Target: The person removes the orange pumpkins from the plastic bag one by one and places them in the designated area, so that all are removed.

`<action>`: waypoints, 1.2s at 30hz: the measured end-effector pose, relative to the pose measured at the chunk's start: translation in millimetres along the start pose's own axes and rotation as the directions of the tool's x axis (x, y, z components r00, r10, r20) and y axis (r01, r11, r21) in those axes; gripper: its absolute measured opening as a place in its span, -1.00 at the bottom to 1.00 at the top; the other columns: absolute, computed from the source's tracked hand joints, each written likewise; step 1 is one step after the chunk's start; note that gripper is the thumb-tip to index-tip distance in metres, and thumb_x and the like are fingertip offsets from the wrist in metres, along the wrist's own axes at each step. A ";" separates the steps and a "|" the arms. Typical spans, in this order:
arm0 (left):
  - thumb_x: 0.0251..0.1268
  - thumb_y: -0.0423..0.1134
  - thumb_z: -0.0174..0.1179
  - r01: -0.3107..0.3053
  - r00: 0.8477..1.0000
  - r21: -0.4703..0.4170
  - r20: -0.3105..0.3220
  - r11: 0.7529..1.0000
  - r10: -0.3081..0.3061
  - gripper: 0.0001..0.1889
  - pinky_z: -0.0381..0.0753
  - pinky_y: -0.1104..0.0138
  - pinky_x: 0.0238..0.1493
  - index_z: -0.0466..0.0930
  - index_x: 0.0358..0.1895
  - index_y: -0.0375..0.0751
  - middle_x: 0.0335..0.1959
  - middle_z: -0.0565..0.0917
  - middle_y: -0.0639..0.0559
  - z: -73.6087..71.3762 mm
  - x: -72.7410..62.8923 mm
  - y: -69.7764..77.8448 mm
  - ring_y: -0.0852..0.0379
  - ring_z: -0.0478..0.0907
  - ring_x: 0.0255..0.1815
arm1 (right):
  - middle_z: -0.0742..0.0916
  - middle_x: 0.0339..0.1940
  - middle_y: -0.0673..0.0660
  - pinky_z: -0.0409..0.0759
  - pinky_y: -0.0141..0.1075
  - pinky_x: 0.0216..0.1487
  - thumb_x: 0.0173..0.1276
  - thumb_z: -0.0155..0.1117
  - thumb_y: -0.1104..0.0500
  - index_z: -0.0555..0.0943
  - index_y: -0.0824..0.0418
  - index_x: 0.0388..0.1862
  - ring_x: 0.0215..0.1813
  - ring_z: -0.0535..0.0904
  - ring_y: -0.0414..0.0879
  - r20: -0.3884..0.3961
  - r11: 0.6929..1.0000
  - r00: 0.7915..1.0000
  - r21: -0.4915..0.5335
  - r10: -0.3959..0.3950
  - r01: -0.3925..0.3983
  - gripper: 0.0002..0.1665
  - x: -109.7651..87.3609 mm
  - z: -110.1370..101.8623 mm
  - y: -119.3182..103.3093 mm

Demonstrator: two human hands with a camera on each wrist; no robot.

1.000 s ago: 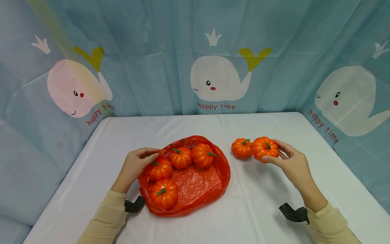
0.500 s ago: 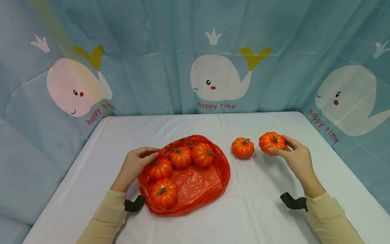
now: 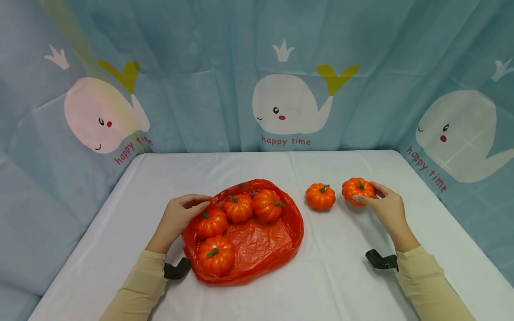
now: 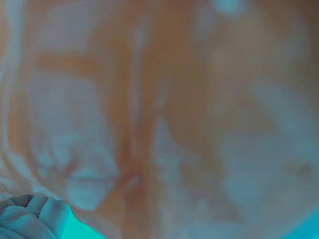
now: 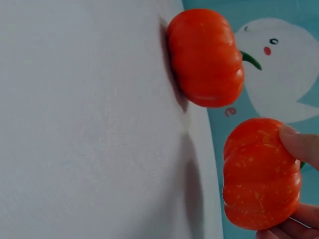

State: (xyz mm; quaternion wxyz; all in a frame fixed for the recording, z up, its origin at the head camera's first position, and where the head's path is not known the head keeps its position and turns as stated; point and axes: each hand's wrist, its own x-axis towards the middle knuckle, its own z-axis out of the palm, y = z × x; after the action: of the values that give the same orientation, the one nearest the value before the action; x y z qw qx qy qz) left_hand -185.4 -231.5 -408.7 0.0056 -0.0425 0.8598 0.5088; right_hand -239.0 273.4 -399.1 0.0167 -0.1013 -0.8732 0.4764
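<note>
My right hand [image 3: 388, 215] grips a small orange toy pumpkin [image 3: 355, 191] between thumb and fingers. In the right wrist view, the held pumpkin [image 5: 261, 174] hangs close over the table, its shadow beside it. To its left on the table stands another pumpkin [image 3: 320, 197] with a green stem. My left hand [image 3: 175, 219] pinches the upper left rim of a red plastic bag [image 3: 261, 245], spread wide with its rim rolled. Several pumpkins lie inside along its left and back, one of them a front-left pumpkin [image 3: 217, 256]. Red film blurs most of the left wrist view.
A white cloth covers the table [image 3: 341, 276]. Behind and beside it hangs a blue curtain [image 3: 201, 98] with printed whales. Black curved pieces [image 3: 381, 260] stick out at both wrists.
My right hand has carried its pumpkin rightward, away from the standing pumpkin, then slightly down toward the table. My left hand and the bag have stayed put.
</note>
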 end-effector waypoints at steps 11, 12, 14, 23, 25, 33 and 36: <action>0.29 0.16 0.28 -0.003 1.000 -0.005 0.005 1.000 0.003 -0.53 0.55 0.46 0.05 0.71 0.10 -0.07 0.09 0.72 -0.04 -0.8 -1.2 0.0 0.06 0.54 0.15 | 0.26 0.56 0.41 0.15 0.09 0.54 0.32 0.41 -0.04 0.16 0.34 0.56 0.60 0.09 0.28 0.005 0.998 0.998 -0.011 0.059 -0.059 0.01 12.8 5.2 7.1; 0.29 0.15 0.28 -0.005 1.000 -0.006 0.004 1.000 0.005 -0.53 0.55 0.47 0.04 0.71 0.10 -0.07 0.09 0.72 -0.05 -1.0 -1.3 -0.4 0.05 0.55 0.15 | 0.26 0.55 0.42 0.15 0.10 0.54 0.31 0.41 -0.04 0.16 0.35 0.55 0.60 0.09 0.29 0.008 0.998 0.998 -0.015 0.057 -0.057 0.01 13.5 5.7 7.0; 0.28 0.16 0.29 -0.003 1.000 -0.010 -0.001 1.000 0.003 -0.53 0.55 0.48 0.04 0.71 0.10 -0.06 0.08 0.73 -0.03 -1.3 -1.6 -0.6 0.07 0.55 0.15 | 0.26 0.55 0.42 0.15 0.10 0.54 0.32 0.41 -0.03 0.16 0.35 0.55 0.60 0.09 0.30 0.017 0.998 0.998 -0.018 0.054 -0.053 0.00 14.6 6.6 6.6; 0.29 0.15 0.28 -0.013 1.000 -0.004 -0.008 1.000 0.013 -0.53 0.55 0.46 0.06 0.71 0.10 -0.08 0.07 0.73 -0.05 -0.5 -1.8 -1.1 0.07 0.54 0.16 | 0.23 0.54 0.47 0.15 0.15 0.53 0.34 0.37 -0.01 0.14 0.40 0.55 0.58 0.08 0.34 0.037 0.998 0.998 -0.039 0.052 -0.050 -0.01 18.8 7.3 6.5; 0.29 0.14 0.29 -0.010 1.000 -0.013 -0.007 1.000 0.010 -0.54 0.56 0.46 0.05 0.71 0.09 -0.09 0.08 0.73 -0.05 -0.7 -1.8 -0.4 0.06 0.54 0.16 | 0.23 0.55 0.47 0.15 0.14 0.53 0.34 0.37 0.00 0.13 0.40 0.55 0.58 0.08 0.34 0.040 0.998 0.998 -0.041 0.057 -0.055 -0.01 19.6 7.8 6.1; 0.29 0.12 0.30 -0.003 1.000 -0.040 0.004 0.999 0.003 -0.55 0.57 0.49 0.02 0.71 0.10 -0.09 0.11 0.71 -0.07 0.3 -2.4 0.5 0.05 0.53 0.18 | 0.24 0.54 0.48 0.15 0.14 0.53 0.33 0.38 0.02 0.14 0.41 0.54 0.58 0.07 0.35 0.041 0.996 0.997 -0.066 0.068 -0.065 -0.02 21.7 8.9 9.3; 0.29 0.13 0.29 0.000 1.000 -0.039 0.006 0.999 0.000 -0.55 0.58 0.46 0.03 0.71 0.09 -0.08 0.11 0.71 -0.05 0.6 -1.5 0.0 0.07 0.53 0.17 | 0.23 0.54 0.46 0.14 0.13 0.54 0.33 0.39 0.02 0.14 0.40 0.55 0.59 0.06 0.34 0.043 0.995 0.996 -0.061 0.075 -0.072 -0.01 22.3 9.2 10.8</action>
State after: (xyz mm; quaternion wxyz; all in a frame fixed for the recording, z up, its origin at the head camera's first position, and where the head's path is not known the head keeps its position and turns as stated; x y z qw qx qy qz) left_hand -183.9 -230.9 -408.9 0.0076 -0.0412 0.8496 0.5257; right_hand -260.3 275.7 -414.7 -0.0236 -0.1231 -0.8829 0.4526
